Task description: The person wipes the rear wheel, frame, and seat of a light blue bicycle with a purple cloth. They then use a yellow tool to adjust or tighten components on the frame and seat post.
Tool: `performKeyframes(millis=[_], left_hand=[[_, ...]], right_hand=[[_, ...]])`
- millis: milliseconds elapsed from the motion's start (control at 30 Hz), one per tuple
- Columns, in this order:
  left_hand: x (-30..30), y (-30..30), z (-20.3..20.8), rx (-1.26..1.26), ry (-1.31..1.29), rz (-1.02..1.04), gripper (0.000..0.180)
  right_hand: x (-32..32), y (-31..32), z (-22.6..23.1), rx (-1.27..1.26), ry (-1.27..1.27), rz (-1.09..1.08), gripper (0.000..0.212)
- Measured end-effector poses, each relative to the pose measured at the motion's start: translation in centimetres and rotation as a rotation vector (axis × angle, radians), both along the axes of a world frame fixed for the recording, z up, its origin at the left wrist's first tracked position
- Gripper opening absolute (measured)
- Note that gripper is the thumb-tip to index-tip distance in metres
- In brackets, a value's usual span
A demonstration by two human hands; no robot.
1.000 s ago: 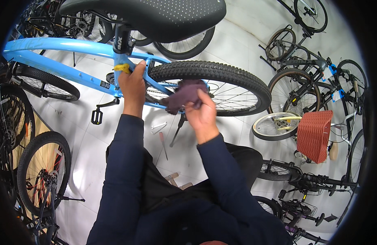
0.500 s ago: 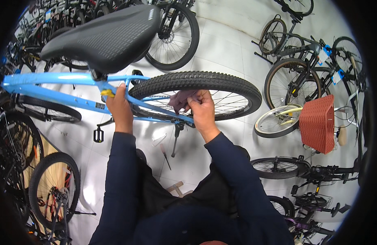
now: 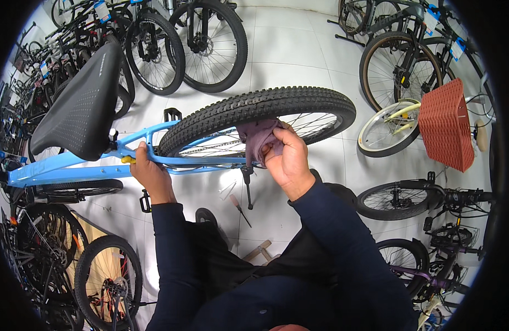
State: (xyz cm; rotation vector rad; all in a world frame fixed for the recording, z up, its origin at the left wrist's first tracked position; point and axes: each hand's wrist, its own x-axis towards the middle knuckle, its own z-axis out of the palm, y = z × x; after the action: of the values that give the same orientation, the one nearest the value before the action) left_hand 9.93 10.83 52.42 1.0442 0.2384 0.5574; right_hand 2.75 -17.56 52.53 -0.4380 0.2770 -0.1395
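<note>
Purple cloth rag (image 3: 258,140) sits bunched in right hand (image 3: 287,160), pressed on knobby black rear tyre (image 3: 254,110), mid-wipe. Left hand (image 3: 149,174) clamps light-blue bike frame (image 3: 72,168) beside it. Wiping further likely calls for a steady frame.

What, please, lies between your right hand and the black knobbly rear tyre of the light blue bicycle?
In the head view, a crumpled mauve cloth, gripped by the right hand, lies against the black knobbly rear tyre.

Glossy blue metal frame (image 3: 72,168), knobbly matt rubber tyre (image 3: 265,105), soft mauve cloth (image 3: 257,140), dimpled matt saddle (image 3: 81,107)
</note>
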Motion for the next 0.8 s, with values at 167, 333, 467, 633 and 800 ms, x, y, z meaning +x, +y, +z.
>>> performKeyframes(millis=[167, 333, 467, 633, 800], left_hand=[[0.2, 0.8, -0.5, -0.010, -0.012, -0.037, 0.016], [0.2, 1.2, -0.6, 0.008, 0.005, -0.054, 0.016], [-0.1, 0.4, -0.2, -0.029, -0.006, -0.032, 0.022], [0.1, 0.1, 0.1, -0.042, 0.018, 0.014, 0.019], [0.4, 0.8, -0.5, -0.034, -0.003, -0.013, 0.015]], right_hand=[[0.3, 0.0, -0.1, -0.038, -0.017, -0.084, 0.017], [0.5, -0.6, 0.0, -0.067, 0.033, -0.186, 0.015], [0.4, 0.0, 0.1, -0.012, -0.024, -0.173, 0.018], [0.2, 0.3, 0.1, -0.003, -0.150, 0.020, 0.022], [-0.5, -2.1, -0.1, 0.028, -0.097, -0.028, 0.019]])
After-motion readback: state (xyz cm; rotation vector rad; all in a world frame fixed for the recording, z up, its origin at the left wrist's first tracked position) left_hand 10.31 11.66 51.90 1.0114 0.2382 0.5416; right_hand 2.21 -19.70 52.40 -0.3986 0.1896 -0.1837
